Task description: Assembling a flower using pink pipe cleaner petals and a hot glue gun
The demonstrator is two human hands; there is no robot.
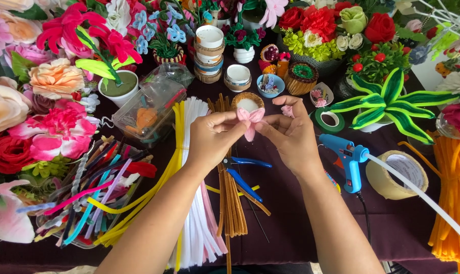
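Pink pipe-cleaner flower (251, 120): light, soft, bendable; left hand (213, 138) and right hand (290, 136) grip pinching petals; judged best held at centre.

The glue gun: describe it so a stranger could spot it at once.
Start at the dark purple table and look just right of the right hand. There the glue gun lies, bright blue, with a long white glue stick running out of its back toward the lower right. Beside it, the roll of tape is tan and round; only the gun is blue and pistol-shaped.
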